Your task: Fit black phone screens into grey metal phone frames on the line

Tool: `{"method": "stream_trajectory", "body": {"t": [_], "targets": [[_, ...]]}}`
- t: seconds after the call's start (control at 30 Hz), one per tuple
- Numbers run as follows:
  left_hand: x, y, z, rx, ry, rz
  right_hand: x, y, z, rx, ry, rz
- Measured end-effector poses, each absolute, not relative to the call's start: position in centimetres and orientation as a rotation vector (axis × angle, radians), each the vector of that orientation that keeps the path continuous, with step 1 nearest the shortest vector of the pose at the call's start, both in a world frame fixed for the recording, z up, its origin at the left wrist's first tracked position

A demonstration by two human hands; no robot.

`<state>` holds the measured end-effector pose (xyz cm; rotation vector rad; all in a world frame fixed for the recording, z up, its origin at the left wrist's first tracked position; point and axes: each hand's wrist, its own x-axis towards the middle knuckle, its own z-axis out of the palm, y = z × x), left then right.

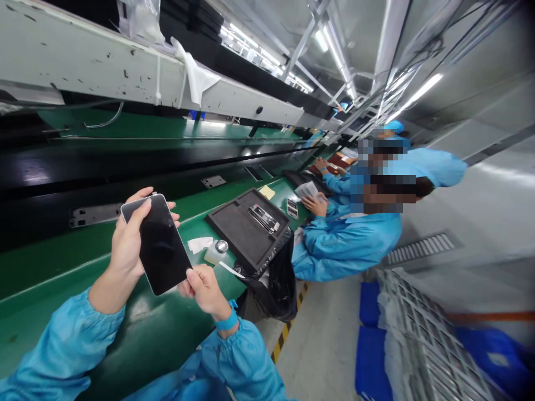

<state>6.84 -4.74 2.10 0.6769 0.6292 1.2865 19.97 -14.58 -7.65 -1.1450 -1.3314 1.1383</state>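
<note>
A smartphone (163,245) with a dark glossy screen and a thin light frame is held tilted above the green workbench. My left hand (132,236) wraps round its upper left side, the thumb on the screen's edge and fingertips showing past the far side. At the lower right corner, my right hand (204,287) pinches the phone between thumb and fingers. Just right of the phone, a white cloth (200,244) and a small translucent bottle with a metal top (218,250) stand on the green bench (159,340).
A black foam tray (228,220) holding phone parts (264,218) lies to the right, beside a black plastic bag (280,278). Co-workers in blue sit further along; the nearer one's hand (315,204) is at the bench. Blue bins (371,356) and a rack (430,328) stand on the floor.
</note>
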Motion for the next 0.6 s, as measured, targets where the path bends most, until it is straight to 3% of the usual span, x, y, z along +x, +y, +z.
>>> {"method": "stream_trajectory", "body": {"t": [0.6], "targets": [[7.5,-5.3,1.7,0.705,0.586,1.393,16.9,-13.9,-8.2,-1.018,-1.265,1.553]]}}
